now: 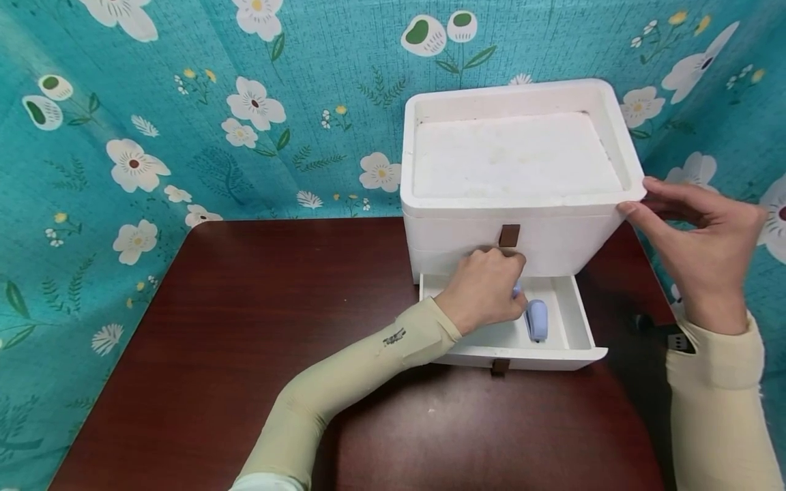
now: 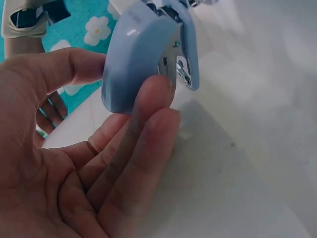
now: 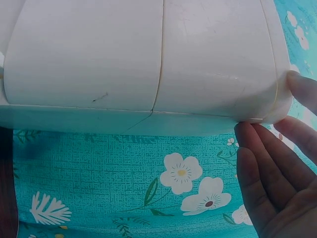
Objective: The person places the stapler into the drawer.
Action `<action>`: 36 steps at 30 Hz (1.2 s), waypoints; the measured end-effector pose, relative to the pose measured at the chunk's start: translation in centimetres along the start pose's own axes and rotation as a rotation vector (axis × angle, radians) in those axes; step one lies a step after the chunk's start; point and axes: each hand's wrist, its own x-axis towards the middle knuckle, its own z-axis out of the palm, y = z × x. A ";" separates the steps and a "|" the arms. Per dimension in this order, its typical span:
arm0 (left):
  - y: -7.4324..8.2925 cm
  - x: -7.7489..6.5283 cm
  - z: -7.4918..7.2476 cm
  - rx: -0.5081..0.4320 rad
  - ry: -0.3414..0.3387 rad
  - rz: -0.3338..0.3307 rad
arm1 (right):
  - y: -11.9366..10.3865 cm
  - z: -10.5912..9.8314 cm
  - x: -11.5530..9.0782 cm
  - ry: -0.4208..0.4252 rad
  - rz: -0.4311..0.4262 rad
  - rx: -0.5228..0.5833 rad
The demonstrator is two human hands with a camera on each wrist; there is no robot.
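Note:
A light blue mini stapler [image 2: 136, 59] is pinched between the thumb and fingers of my left hand [image 1: 485, 290], over the pulled-out lower drawer [image 1: 580, 317]. In the head view my hand hides most of this stapler. Beside it, a second pale blue object [image 1: 537, 320], shaped like a stapler, lies on the drawer floor. My right hand [image 1: 706, 239] holds the upper right front corner of the white drawer unit [image 1: 522, 208] between thumb and fingers. The right wrist view shows those fingertips [image 3: 245, 130] against its side wall.
The unit's top is a shallow recessed tray [image 1: 516, 153]. Its upper drawer, with a brown pull tab [image 1: 509, 235], is closed. Underneath is a dark red-brown table [image 1: 276, 293]. A teal flowered curtain [image 1: 307, 102] hangs behind and at both sides.

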 end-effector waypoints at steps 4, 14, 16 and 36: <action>0.3 0.3 0.3 0.004 -0.048 -0.010 | -0.1 0.0 0.0 0.000 0.003 0.002; 0.1 0.5 1.3 -0.009 -0.130 -0.028 | 0.0 -0.1 0.0 0.004 0.003 -0.003; 0.1 0.6 1.4 -0.012 -0.145 -0.039 | 0.0 -0.1 0.0 0.004 0.007 -0.005; -0.1 0.8 2.9 -0.031 -0.218 -0.033 | -0.1 -0.2 0.0 -0.005 -0.016 0.018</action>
